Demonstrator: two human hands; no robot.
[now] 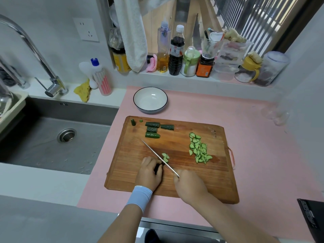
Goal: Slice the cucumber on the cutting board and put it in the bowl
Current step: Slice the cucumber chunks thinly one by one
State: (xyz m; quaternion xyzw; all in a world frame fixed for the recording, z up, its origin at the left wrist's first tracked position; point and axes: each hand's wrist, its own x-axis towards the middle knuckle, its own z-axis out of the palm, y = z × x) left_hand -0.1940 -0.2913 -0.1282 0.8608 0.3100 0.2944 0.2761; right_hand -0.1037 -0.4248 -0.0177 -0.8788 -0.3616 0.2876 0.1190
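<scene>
On the wooden cutting board (184,179) my left hand (149,172) presses down a dark cucumber piece (158,167), mostly hidden under the fingers. My right hand (190,185) grips the handle of a knife (157,156), whose blade lies diagonally against that piece. A few fresh slices (165,157) lie just right of the blade. A pile of half-moon slices (199,149) sits on the board's right side. Several uncut cucumber chunks (152,129) lie at the board's far left. The white bowl (138,97) stands empty beyond the board.
A steel sink (57,137) with a tap (35,50) lies to the left. Bottles and jars (177,50) line the window ledge behind. A clear glass (278,114) stands at the far right on the pink mat (254,137).
</scene>
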